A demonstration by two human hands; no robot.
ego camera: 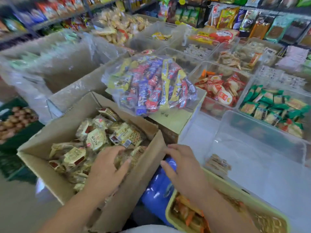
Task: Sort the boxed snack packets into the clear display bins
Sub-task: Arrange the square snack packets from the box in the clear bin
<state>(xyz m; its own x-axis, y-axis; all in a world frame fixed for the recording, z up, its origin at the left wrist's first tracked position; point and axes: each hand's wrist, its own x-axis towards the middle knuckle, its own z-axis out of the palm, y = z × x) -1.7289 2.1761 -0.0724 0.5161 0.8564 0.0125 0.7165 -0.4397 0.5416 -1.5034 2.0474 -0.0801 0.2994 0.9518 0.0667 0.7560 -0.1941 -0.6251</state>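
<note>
1. Firstly, the cardboard box (48,177) is seen at the left, open-topped and heaped with snack packets (96,138) lying at mixed angles, so no common long axis can be given.
2. The left hand (107,169) is placed inside the box's near right corner. Its grip is released, with fingers loosely bent over the packets directly beneath and nothing enclosed. It is judged the nearer hand for the pick.
3. The right hand (183,165) is held over the box's right wall and a blue bag (158,187), its grip likewise released and holding nothing.
4. The nearly bare clear bin (255,148) lies to the right and slightly beyond, with a few packets (218,163) in its near left corner.
5. The box's right wall must be cleared on the way. Open room is judged to lie above it, and a yellow basket (223,182) sits just beside the near path.
</note>
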